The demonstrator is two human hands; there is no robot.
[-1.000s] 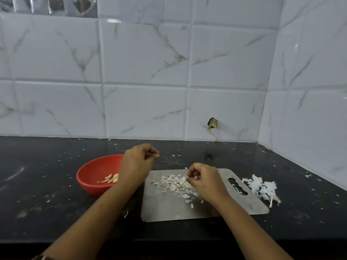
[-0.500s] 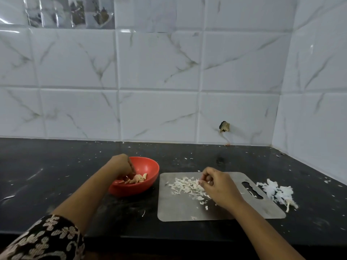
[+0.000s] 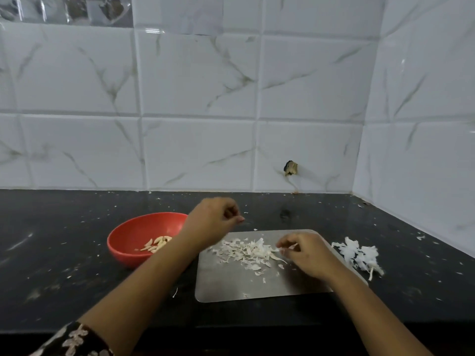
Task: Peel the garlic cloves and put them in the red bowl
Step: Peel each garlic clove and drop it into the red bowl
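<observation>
Patterned sleeve (image 3: 74, 340) lower left, nearer than the steel board (image 3: 257, 286). The board lies flat on the black counter (image 3: 64, 278). Right hand (image 3: 307, 255) over the board's right half: fingers curled, thumb and fingertips pinching a small pale piece (image 3: 289, 246); clove or skin, cannot tell. Skin scraps (image 3: 244, 251) are heaped on the board's far half. Loose white skins (image 3: 359, 255) just right of the board. Red bowl (image 3: 133, 235) just left of the board, peeled garlic cloves (image 3: 156, 244) inside. Left hand (image 3: 213, 222) above the board's far-left corner, blurred: fingers curled inward; contents, cannot tell. Tiled wall (image 3: 200, 98) behind.
</observation>
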